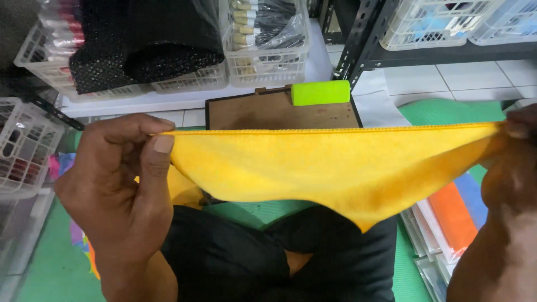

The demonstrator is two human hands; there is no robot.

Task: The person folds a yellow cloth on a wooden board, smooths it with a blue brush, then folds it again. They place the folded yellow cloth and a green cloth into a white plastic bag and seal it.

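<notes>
A yellow microfibre cloth (324,168) is stretched taut between my two hands, its top edge running level across the view and a corner hanging down at the lower right. My left hand (120,179) pinches the cloth's left corner between thumb and fingers. My right hand (512,162) grips the right corner at the frame's edge. Below the cloth are my crossed legs in dark trousers (268,257).
A brown board (263,114) with a bright green block (320,92) lies ahead on a green mat (442,112). White baskets (268,56) of goods stand behind, another basket (22,145) at the left. Packed orange and blue cloths (453,215) lie at the right.
</notes>
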